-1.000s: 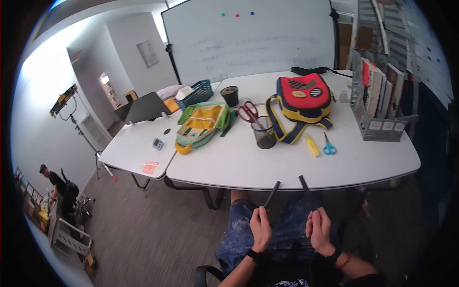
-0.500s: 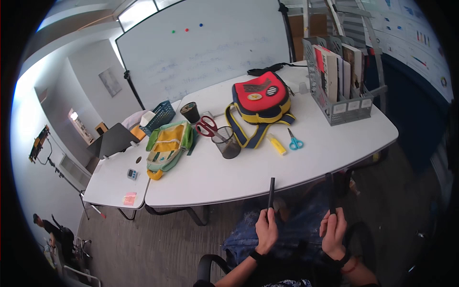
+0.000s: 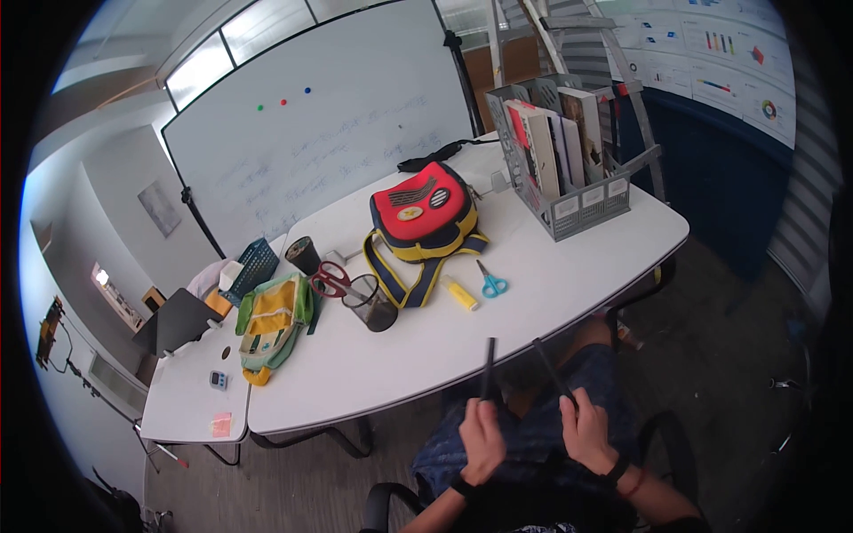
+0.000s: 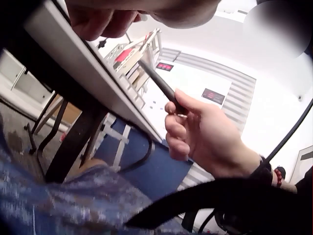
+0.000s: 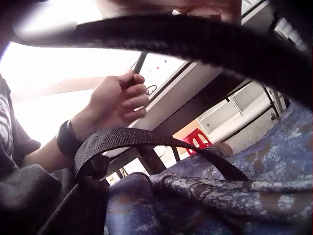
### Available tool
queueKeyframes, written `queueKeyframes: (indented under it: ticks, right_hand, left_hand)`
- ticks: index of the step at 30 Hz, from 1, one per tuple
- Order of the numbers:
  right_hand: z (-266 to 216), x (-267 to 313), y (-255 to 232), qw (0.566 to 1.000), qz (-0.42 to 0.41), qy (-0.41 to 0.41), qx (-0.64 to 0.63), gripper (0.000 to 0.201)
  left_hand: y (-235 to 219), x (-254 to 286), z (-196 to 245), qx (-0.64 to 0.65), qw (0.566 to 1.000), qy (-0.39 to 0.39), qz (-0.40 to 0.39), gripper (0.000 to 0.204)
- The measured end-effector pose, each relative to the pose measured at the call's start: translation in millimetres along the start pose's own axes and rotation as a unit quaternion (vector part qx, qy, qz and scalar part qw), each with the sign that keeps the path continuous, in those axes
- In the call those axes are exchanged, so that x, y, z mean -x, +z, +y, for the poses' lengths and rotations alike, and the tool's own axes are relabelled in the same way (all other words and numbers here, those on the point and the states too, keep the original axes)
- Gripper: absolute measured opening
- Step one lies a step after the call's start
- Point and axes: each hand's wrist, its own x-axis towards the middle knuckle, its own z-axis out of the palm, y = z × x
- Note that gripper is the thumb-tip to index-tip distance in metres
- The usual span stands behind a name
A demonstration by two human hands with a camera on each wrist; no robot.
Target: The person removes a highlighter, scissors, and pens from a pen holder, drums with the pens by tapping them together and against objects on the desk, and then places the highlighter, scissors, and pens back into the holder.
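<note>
Left hand is gripping a slim, straight black stick, fingers curling closely round its lower part. Right hand is holding a similar dark rod, thumb lying along it. Material: cannot tell. Both pieces are jutting up and forward from the grips, above blue patterned cloth shorts; tips are leaning together but standing apart.

Risk 1: tips clashing, if the hands are drifting inward.

Risk 2: pieces twisting in the fingers, since most of their visible length is projecting unsupported.

Just ahead of the grips, the white smooth-topped table is presenting its edge; contact with the tips: cannot tell. A forward push could be jarring them there.

Farther ahead, a yellow tube and small teal-handled scissors are lying flat. Ahead-left, red-handled scissors are leaning from a black mesh cup, probably top-heavy; a wide leftward swing could be toppling it.
</note>
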Motion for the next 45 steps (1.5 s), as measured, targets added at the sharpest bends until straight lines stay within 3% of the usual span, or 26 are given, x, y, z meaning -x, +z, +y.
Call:
queueKeyframes:
  ticks: [2,5,6,8,9,10,11,12,14,16,18,19,22,24,28,31,32,34,35,36,38,39,40,42,43,45]
  right_hand:
    - [-11.6,4.3,-9.4,0.997,-0.009,0.035,-0.065,0.021]
    - [-6.5,-2.4,-1.0,1.000,-0.003,0.012,-0.021,0.022]
    - [-1.0,-7.5,4.8,1.000,-0.013,-0.007,0.015,0.023]
    - [8.7,-13.2,11.9,0.999,-0.037,0.009,-0.006,0.024]
    - [-2.8,-16.9,7.0,0.989,-0.016,0.068,-0.132,0.025]
    - [-14.5,-21.3,1.1,0.959,0.003,0.127,-0.254,0.026]
    - [-24.6,-24.4,-5.1,0.954,0.032,0.069,-0.290,0.027]
    - [-33.0,-26.3,-9.4,0.955,0.025,0.066,-0.288,0.027]
    - [-45.9,-27.9,-11.8,0.944,0.061,-0.078,-0.314,0.028]
    - [-45.5,-33.3,1.2,0.945,0.050,-0.162,-0.280,0.026]
    - [-37.7,-42.6,24.4,0.978,0.018,-0.163,-0.128,0.020]
    - [-31.2,-48.9,34.0,0.988,-0.057,-0.140,-0.016,0.015]
    - [-38.1,-54.9,36.8,0.985,-0.108,-0.090,-0.096,0.017]
    - [-45.0,-64.8,36.2,0.974,-0.091,-0.129,-0.165,0.019]
    - [-45.2,-78.0,45.8,0.961,-0.150,-0.106,-0.205,0.022]
    - [-38.0,-79.8,67.8,0.950,-0.206,-0.006,-0.234,0.024]
    - [-42.9,-78.9,69.0,0.948,-0.215,-0.011,-0.235,0.024]
    - [-50.9,-75.3,65.8,0.939,-0.202,-0.083,-0.265,0.025]
    - [-49.5,-74.3,65.8,0.936,-0.207,-0.109,-0.263,0.025]
    - [-45.7,-73.3,66.2,0.936,-0.209,-0.107,-0.263,0.025]
    - [-34.2,-75.1,67.7,0.950,-0.268,-0.133,-0.089,0.026]
    - [-24.0,-78.2,69.9,0.929,-0.352,-0.107,-0.035,0.028]
    - [-34.5,-83.1,65.1,0.929,-0.352,-0.114,-0.031,0.028]
    - [-74.4,-96.9,46.4,0.903,-0.369,-0.016,-0.219,0.031]
    - [-91.0,-107.2,45.6,0.898,-0.346,-0.014,-0.272,0.032]
    - [-129.2,-130.5,50.3,0.900,-0.281,-0.043,-0.331,0.031]
  left_hand:
    - [-10.1,-7.2,15.9,0.069,0.995,-0.014,0.067,0.038]
    - [-20.7,-13.2,45.3,0.109,0.977,0.058,0.174,0.040]
    - [-27.0,-14.5,52.4,0.088,0.978,0.109,0.153,0.039]
    - [-24.7,-19.6,44.9,-0.004,0.991,0.083,0.107,0.037]
    - [-25.3,-23.6,29.7,-0.132,0.989,0.013,0.070,0.033]
    - [-24.7,-25.1,14.4,-0.164,0.986,-0.040,0.021,0.034]
    - [-23.9,-23.2,-0.2,-0.188,0.980,-0.055,0.029,0.035]
    - [-21.8,-22.1,-12.3,-0.212,0.974,-0.072,0.036,0.036]
    - [-19.8,-23.2,-21.2,-0.229,0.971,-0.065,0.036,0.036]
    - [-23.9,-16.8,-19.0,-0.266,0.961,-0.066,0.022,0.035]
    - [-26.6,-17.6,-17.1,-0.247,0.967,-0.064,0.023,0.033]
    - [-27.0,-17.2,-13.2,-0.224,0.973,-0.045,0.040,0.036]
    - [-35.8,-16.5,-4.2,-0.212,0.974,-0.058,0.053,0.031]
    - [-43.3,-15.0,-8.4,-0.220,0.970,-0.074,0.077,0.030]
    - [-53.7,-7.6,-5.5,-0.204,0.969,-0.076,0.120,0.029]
    - [-62.7,-0.4,-9.4,-0.210,0.962,-0.074,0.158,0.029]
    - [-66.5,2.6,-7.5,-0.211,0.960,-0.078,0.169,0.029]
    - [-71.8,13.8,5.2,-0.080,0.958,-0.041,0.271,0.028]
    - [-71.8,14.0,15.3,-0.064,0.950,0.008,0.305,0.030]
    - [-75.1,15.5,14.5,-0.065,0.950,0.006,0.305,0.030]
    - [-86.2,15.0,12.6,-0.062,0.937,0.046,0.342,0.029]
    - [-90.4,14.2,7.4,-0.066,0.936,0.001,0.346,0.029]
    - [-94.0,11.6,0.5,-0.061,0.934,0.003,0.352,0.029]
    - [-95.9,8.1,-18.9,-0.182,0.940,-0.164,0.236,0.034]
    - [-94.2,9.0,-34.0,-0.102,0.945,-0.212,0.226,0.038]
    - [-85.6,10.5,-25.2,-0.101,0.946,-0.187,0.246,0.037]
